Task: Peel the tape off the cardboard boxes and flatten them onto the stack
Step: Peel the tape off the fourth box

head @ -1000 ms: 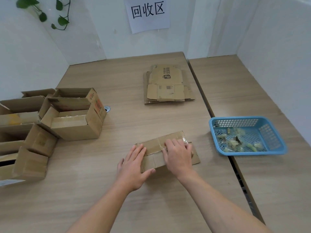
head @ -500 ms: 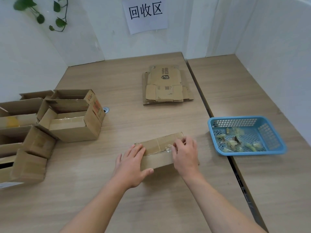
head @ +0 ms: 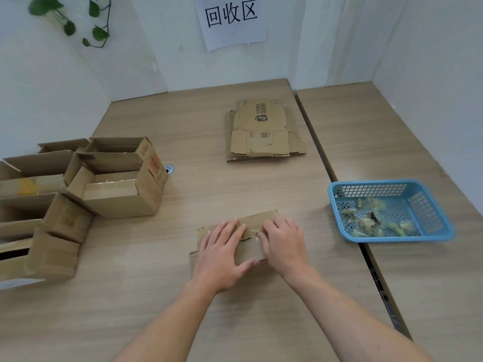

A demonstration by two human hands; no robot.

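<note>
A small flattened cardboard box [head: 252, 226] lies on the wooden table in front of me. My left hand [head: 222, 253] lies flat on its left part, fingers spread and straight. My right hand [head: 285, 244] lies on its right part, fingers pointing away from me, covering most of that end. A bit of clear tape [head: 257, 239] shows between the two hands. The stack of flattened boxes [head: 264, 131] lies farther back on the table.
Several open cardboard boxes [head: 115, 178] are crowded at the left side of the table. A blue plastic basket [head: 428, 210] with crumpled tape scraps stands at the right, past the seam between the two tables. White walls close in the back and sides.
My left hand has slid to the right over the flattened box. My right hand has shifted slightly left, so the hands are closer together.
</note>
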